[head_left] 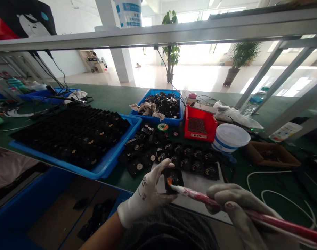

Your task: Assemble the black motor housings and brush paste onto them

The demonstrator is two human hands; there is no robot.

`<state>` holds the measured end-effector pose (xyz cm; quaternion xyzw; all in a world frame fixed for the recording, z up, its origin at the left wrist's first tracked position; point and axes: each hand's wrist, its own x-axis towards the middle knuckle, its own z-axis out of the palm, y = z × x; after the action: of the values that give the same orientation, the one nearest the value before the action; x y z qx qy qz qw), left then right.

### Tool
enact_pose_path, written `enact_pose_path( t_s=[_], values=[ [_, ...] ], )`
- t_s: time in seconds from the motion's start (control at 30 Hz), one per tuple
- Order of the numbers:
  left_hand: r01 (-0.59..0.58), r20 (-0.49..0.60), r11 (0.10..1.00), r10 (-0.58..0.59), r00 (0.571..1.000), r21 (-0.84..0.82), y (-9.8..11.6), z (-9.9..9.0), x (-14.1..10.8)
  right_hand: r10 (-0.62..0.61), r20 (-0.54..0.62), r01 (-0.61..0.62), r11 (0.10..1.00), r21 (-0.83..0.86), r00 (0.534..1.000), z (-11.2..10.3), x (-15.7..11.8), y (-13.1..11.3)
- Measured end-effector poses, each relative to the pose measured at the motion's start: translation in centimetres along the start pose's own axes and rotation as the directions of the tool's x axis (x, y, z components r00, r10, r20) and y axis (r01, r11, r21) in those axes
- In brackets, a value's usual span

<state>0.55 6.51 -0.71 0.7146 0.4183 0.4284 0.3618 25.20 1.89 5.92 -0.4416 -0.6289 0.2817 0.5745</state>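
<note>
A white glove covers my left hand (pixel 148 191), whose thumb and fingers grip a small black square housing (pixel 177 176) by its sides. Orange material shows inside that housing. My right hand (pixel 242 205), in a greyish glove, is closed round a long red stick (pixel 200 197) with a white-coated front end. The stick's tip meets the orange spot in the housing, or is just over it. Behind my hands, several similar black housings (pixel 197 166) stand in rows on a pale board (pixel 221 173).
Left is a blue tray (pixel 110 170) full of black parts; a second blue tray (pixel 158 119) stands behind. Right of it are a red bin (pixel 200 137), a white tub (pixel 230 139), a brown box (pixel 273 165) and a white cable (pixel 268 172). A shelf beam (pixel 158 36) crosses above.
</note>
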Motion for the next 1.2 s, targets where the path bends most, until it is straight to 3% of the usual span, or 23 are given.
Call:
enact_pose_path(
  t_s=[0.13, 0.23, 0.33, 0.4, 0.57, 0.73, 0.83, 0.9, 1.03, 1.1, 1.13, 1.2],
  values=[
    [-0.070, 0.173, 0.998, 0.070, 0.982, -0.007, 0.6, -1.5, 0.1, 0.024, 0.212, -0.051, 0.991, 0.125, 0.977, -1.6, 3.0, -0.1],
    [-0.178, 0.265, 0.983, 0.158, 0.951, 0.054, 0.9, -2.0, 0.4, 0.070, 0.330, -0.101, 0.992, 0.076, 0.941, -2.1, 4.4, -0.5],
    [-0.288, 0.310, 0.952, 0.244, 0.919, 0.101, 0.9, -1.8, 0.5, 0.122, 0.387, -0.118, 0.992, -0.033, 0.914, -1.8, 4.6, -0.7],
    [-0.333, 0.329, 0.936, 0.282, 0.901, 0.111, 0.9, -1.6, 0.6, 0.160, 0.364, -0.130, 0.986, -0.106, 0.918, -1.3, 4.3, -0.7],
    [-0.303, 0.290, 0.945, 0.257, 0.922, 0.124, 0.6, -0.8, 0.6, 0.142, 0.201, -0.094, 0.968, -0.231, 0.969, 0.1, 3.7, -1.0],
    [-0.084, 0.222, 0.993, 0.064, 0.973, 0.082, -1.0, 0.3, 0.0, 0.129, -0.078, -0.144, 0.961, -0.236, 0.989, -0.7, 2.8, -0.8],
    [0.043, 0.175, 0.998, -0.050, 0.983, 0.044, -2.0, 1.0, -0.2, 0.174, -0.307, -0.226, 0.964, -0.140, 0.935, -1.9, 3.1, -0.9],
    [0.088, 0.159, 0.996, -0.090, 0.983, 0.024, -2.3, 1.5, -0.2, 0.149, -0.436, -0.205, 0.975, -0.085, 0.888, -2.9, 4.2, -0.9],
    [0.095, 0.137, 0.995, -0.099, 0.986, 0.037, -2.7, 2.3, 0.1, -0.070, -0.627, -0.061, 0.981, -0.184, 0.776, -5.5, 8.0, 0.6],
    [0.093, 0.124, 0.995, -0.097, 0.988, 0.040, -3.1, 2.8, 0.1, -0.143, -0.703, -0.095, 0.953, -0.288, 0.696, -7.3, 10.6, 2.3],
    [0.093, 0.121, 0.995, -0.098, 0.988, 0.041, -3.3, 3.0, 0.2, -0.140, -0.711, -0.139, 0.937, -0.319, 0.690, -8.2, 11.9, 3.3],
    [0.092, 0.108, 0.995, -0.097, 0.989, 0.048, -3.8, 3.4, 0.2, -0.081, -0.685, -0.219, 0.915, -0.339, 0.724, -10.0, 14.5, 5.5]
  ],
)
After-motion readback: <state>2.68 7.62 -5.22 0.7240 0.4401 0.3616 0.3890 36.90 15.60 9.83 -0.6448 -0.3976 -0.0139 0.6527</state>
